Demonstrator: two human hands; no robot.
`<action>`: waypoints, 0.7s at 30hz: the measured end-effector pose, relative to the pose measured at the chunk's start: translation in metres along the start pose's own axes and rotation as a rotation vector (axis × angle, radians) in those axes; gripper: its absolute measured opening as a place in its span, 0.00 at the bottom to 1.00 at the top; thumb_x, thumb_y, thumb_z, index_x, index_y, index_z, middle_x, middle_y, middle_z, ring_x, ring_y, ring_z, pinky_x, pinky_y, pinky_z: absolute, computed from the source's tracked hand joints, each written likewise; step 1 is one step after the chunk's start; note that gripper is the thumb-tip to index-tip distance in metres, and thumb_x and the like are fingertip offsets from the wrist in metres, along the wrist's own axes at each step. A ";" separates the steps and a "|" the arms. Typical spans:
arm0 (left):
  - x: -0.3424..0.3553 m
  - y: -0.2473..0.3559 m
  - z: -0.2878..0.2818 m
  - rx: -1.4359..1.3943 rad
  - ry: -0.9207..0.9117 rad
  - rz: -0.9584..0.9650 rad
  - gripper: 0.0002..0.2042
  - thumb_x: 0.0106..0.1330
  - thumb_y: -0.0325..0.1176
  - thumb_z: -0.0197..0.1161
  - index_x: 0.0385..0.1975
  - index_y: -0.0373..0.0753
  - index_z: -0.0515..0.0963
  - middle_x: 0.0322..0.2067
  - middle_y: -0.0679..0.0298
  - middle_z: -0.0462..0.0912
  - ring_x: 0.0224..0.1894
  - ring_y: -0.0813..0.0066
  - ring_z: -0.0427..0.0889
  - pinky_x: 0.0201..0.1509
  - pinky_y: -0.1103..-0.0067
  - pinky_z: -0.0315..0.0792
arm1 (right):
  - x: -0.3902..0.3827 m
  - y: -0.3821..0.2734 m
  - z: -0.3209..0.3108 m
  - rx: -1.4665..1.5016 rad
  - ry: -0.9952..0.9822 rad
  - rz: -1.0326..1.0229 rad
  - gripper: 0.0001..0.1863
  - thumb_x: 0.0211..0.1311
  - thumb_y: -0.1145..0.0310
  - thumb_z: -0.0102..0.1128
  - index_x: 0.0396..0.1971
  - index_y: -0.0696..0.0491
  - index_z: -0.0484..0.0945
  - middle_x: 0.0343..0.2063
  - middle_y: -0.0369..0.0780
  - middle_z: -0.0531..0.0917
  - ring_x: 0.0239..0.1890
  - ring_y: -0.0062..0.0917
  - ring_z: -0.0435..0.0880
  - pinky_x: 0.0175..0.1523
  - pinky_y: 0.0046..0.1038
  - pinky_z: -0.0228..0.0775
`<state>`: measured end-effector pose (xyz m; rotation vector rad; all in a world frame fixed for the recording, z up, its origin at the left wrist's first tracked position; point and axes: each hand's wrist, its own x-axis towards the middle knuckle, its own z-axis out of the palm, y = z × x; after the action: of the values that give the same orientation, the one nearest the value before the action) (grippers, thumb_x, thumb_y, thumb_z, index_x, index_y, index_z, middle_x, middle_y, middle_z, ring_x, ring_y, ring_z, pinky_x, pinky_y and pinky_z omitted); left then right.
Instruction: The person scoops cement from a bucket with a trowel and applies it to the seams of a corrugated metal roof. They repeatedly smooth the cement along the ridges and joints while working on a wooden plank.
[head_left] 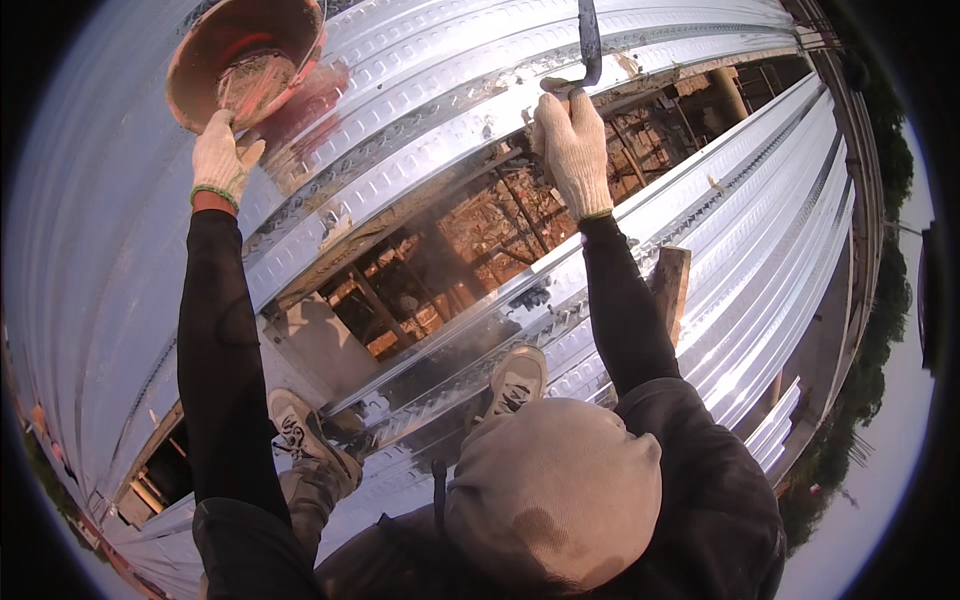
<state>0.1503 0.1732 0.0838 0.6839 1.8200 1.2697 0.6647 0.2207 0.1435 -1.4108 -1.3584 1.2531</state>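
Observation:
My left hand [222,160], in a cream knitted glove with a green cuff edge, grips the near rim of a reddish-orange bucket [195,75]. The bucket tips toward me, showing greyish-brown mortar-like material [255,85] inside. My right hand [578,150], gloved alike, is closed around the handle end of a trowel [590,45]. Its dark, narrow-looking blade points away from me above the metal decking, and a bent neck joins it to the handle. Most of the handle is hidden in my fist.
Shiny ribbed metal decking [400,130] spreads on both sides of a long open gap [480,240], with bars and reddish ground below. A concrete piece [320,345] lies at the gap's near end. A wooden block [672,285] rests near my right forearm. My shoes [517,380] stand beside the gap.

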 end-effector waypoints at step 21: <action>-0.088 0.000 -0.010 0.182 0.077 -0.038 0.36 0.86 0.55 0.61 0.85 0.39 0.65 0.77 0.59 0.74 0.67 0.58 0.82 0.66 0.60 0.79 | -0.061 0.175 0.059 0.017 0.580 0.530 0.29 0.77 0.50 0.60 0.48 0.67 0.85 0.44 0.61 0.91 0.50 0.59 0.90 0.58 0.48 0.78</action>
<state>0.1889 0.0990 0.1125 0.7030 2.0203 1.1288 0.6468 0.1356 -0.0310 -2.0017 -0.5971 1.0304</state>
